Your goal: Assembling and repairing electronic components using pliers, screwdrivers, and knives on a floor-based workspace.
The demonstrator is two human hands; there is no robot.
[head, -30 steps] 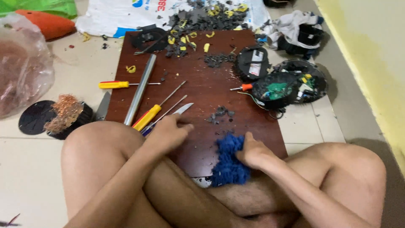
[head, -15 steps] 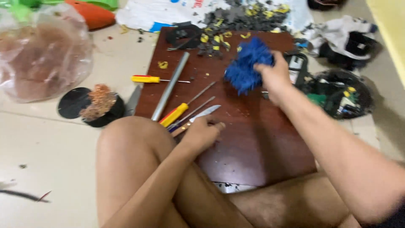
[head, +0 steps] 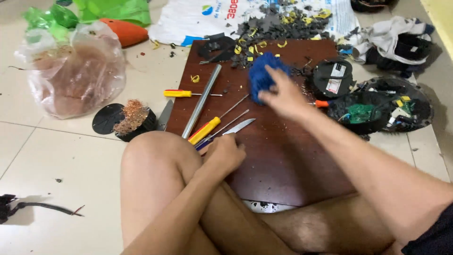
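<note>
My right hand [head: 283, 97] grips a blue bristly bundle [head: 262, 75], a brush-like clump, and holds it over the far part of a dark red wooden board [head: 283, 156]. My left hand [head: 224, 153] rests on the board's near left side, closed around the handle end of a knife [head: 238, 126] lying beside two screwdrivers with yellow-red handles [head: 207, 130]. A metal rod [head: 202, 100] lies along the board's left edge. A heap of grey and yellow scraps [head: 266, 28] sits at the board's far edge. My crossed bare legs fill the foreground.
A clear plastic bag of copper wire [head: 75, 78] lies on the tiles at left, next to a black spool with copper strands [head: 134, 120]. A yellow screwdriver [head: 181, 93] lies left of the board. Black round device shells with green circuit boards [head: 373, 106] sit right. A white sack [head: 198, 19] lies behind.
My right hand lifted the blue bundle from the board's near edge by my legs and carried it to the far end. The left hand stayed on the knife handle.
</note>
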